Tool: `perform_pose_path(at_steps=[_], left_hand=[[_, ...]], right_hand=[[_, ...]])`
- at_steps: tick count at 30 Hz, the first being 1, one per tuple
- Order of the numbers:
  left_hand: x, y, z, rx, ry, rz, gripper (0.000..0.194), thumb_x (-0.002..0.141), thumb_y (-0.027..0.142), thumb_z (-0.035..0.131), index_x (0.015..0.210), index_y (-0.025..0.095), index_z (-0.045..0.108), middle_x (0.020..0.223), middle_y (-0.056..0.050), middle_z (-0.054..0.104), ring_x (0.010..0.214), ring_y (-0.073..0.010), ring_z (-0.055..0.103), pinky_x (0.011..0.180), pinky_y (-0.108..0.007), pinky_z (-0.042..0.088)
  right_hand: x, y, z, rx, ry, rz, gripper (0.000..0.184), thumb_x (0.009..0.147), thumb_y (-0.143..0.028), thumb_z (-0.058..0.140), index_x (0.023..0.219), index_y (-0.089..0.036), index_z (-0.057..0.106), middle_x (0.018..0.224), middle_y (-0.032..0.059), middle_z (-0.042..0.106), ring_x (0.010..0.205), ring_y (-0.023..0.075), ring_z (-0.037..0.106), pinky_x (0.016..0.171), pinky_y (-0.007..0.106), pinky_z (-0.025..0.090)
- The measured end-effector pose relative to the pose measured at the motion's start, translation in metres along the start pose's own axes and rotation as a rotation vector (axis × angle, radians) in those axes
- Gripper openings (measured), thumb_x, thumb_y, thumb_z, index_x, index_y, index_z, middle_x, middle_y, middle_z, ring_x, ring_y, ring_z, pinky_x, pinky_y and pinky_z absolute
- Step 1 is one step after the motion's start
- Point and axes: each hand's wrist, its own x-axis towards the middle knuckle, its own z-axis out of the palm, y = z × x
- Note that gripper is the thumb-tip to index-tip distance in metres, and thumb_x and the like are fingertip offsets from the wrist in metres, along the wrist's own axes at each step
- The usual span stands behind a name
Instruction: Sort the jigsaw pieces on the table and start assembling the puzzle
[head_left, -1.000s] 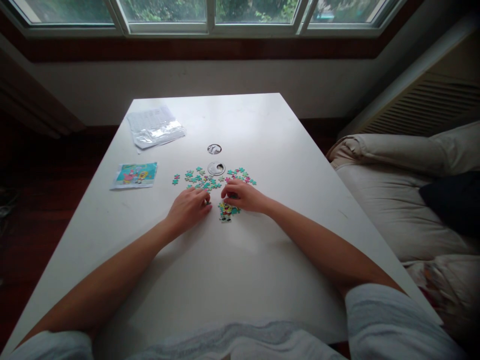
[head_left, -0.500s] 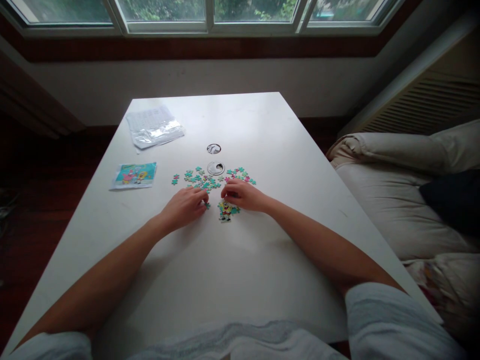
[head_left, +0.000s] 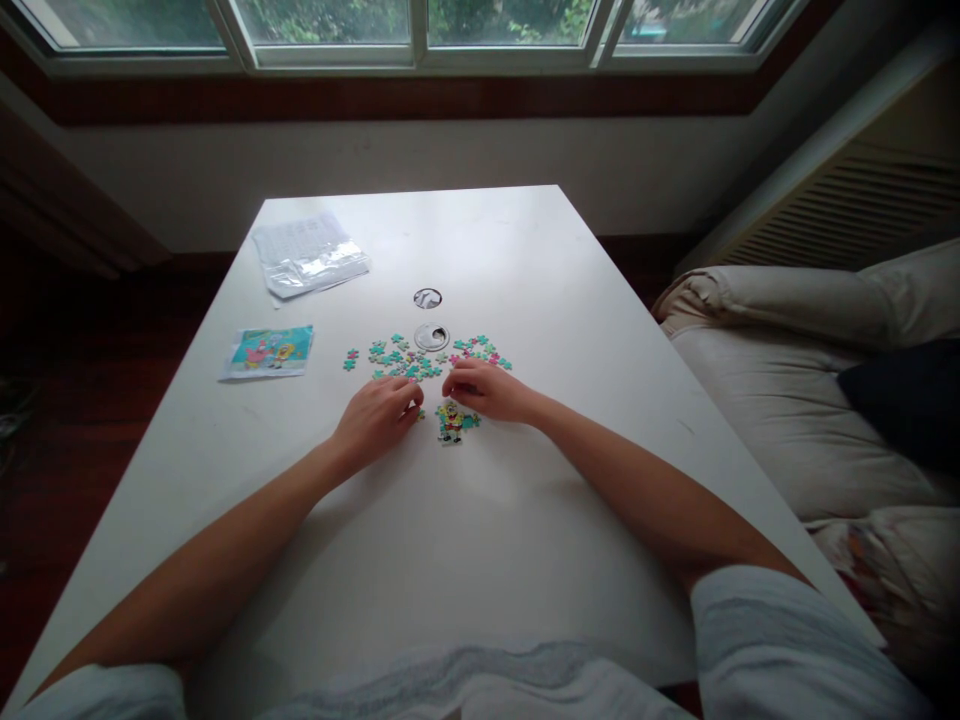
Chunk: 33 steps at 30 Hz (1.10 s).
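Observation:
Small jigsaw puzzle pieces (head_left: 409, 365), mostly turquoise with some pink, lie scattered on the white table. Nearer me is a joined puzzle section (head_left: 452, 424) showing a yellow cartoon figure. Just left of that section, my left hand (head_left: 382, 412) has its fingers closed on a puzzle piece (head_left: 421, 414), whose edge peeks out below the fingertips. My right hand (head_left: 484, 388) rests above the section's upper edge with curled fingers pressed together. Whatever those right fingers hold, if anything, is hidden.
A small picture packet (head_left: 271, 351) with cartoon figures lies at left. Behind it are clear plastic bags with paper (head_left: 309, 255). Two round items (head_left: 431, 336) sit beyond the pieces, set into or lying on the table (head_left: 480, 560). A couch (head_left: 742, 400) stands at right.
My left hand has shifted slightly to the right, toward the joined section, and the puzzle piece has moved with it. My right hand has stayed almost in place.

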Motion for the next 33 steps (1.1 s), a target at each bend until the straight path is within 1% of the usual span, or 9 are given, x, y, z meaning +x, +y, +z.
perform_pose_path(at_steps=[4,9,13,16,20,23,29,33], left_hand=[[0.0,0.0,0.002,-0.027,-0.031,0.025,0.013,0.088,0.013,0.056,0.093,0.022,0.064,0.089,-0.003,0.064,0.085,-0.0202,0.058,0.079,-0.032,0.042],[0.0,0.0,0.003,0.001,-0.027,-0.002,0.008,0.092,0.02,0.055,0.089,0.021,0.062,0.086,-0.003,0.064,0.081,-0.0197,0.057,0.075,-0.032,0.041],[0.001,-0.003,0.003,0.028,-0.026,-0.016,0.013,0.095,0.022,0.051,0.088,0.021,0.062,0.087,-0.004,0.065,0.082,-0.0202,0.058,0.075,-0.032,0.04],[0.0,-0.005,-0.002,0.03,-0.04,-0.026,0.015,0.096,0.021,0.049,0.09,0.022,0.062,0.088,-0.004,0.065,0.083,-0.0201,0.059,0.075,-0.031,0.039],[-0.001,-0.005,-0.01,-0.003,-0.089,-0.016,0.01,0.091,0.022,0.054,0.093,0.023,0.063,0.086,-0.003,0.064,0.079,-0.0192,0.058,0.072,-0.03,0.039],[-0.002,-0.003,-0.012,-0.014,-0.108,-0.011,0.012,0.087,0.023,0.058,0.098,0.024,0.064,0.088,-0.002,0.064,0.081,-0.02,0.059,0.074,-0.031,0.041],[-0.002,-0.001,-0.01,-0.008,-0.115,-0.012,0.011,0.088,0.022,0.058,0.095,0.023,0.065,0.089,-0.003,0.064,0.082,-0.02,0.06,0.074,-0.031,0.043],[-0.002,0.0,-0.009,-0.005,-0.102,-0.005,0.013,0.089,0.021,0.057,0.098,0.024,0.066,0.093,-0.004,0.065,0.084,-0.0205,0.061,0.074,-0.031,0.045]], right_hand=[[0.0,-0.001,-0.001,0.002,-0.004,0.001,0.016,0.09,-0.011,0.056,0.094,-0.018,0.07,0.092,0.0059,0.061,0.09,0.0192,0.055,0.08,0.03,0.044],[0.0,0.001,-0.001,0.005,0.0,-0.002,0.017,0.09,-0.01,0.056,0.094,-0.018,0.07,0.092,0.0057,0.062,0.09,0.0192,0.055,0.08,0.03,0.044],[0.0,0.002,0.0,0.002,-0.001,-0.008,0.017,0.09,-0.01,0.056,0.094,-0.018,0.07,0.092,0.0059,0.062,0.09,0.0193,0.055,0.081,0.031,0.044],[0.0,0.001,0.0,-0.002,-0.004,-0.007,0.016,0.09,-0.011,0.056,0.094,-0.018,0.07,0.092,0.0059,0.062,0.09,0.0193,0.055,0.081,0.03,0.044],[0.0,0.001,-0.001,-0.002,-0.006,-0.01,0.015,0.09,-0.011,0.057,0.094,-0.018,0.07,0.092,0.0059,0.062,0.089,0.0191,0.055,0.08,0.03,0.043],[0.0,0.001,-0.001,-0.001,-0.006,-0.009,0.015,0.09,-0.011,0.057,0.094,-0.018,0.07,0.092,0.0057,0.061,0.09,0.0191,0.055,0.081,0.03,0.043],[0.0,0.001,-0.002,0.001,-0.002,-0.004,0.015,0.09,-0.011,0.057,0.094,-0.018,0.07,0.092,0.0056,0.062,0.09,0.0191,0.055,0.081,0.03,0.043],[0.0,0.0,-0.002,-0.003,0.0,-0.003,0.015,0.09,-0.012,0.057,0.093,-0.019,0.07,0.091,0.0054,0.062,0.09,0.0193,0.055,0.081,0.03,0.043]])
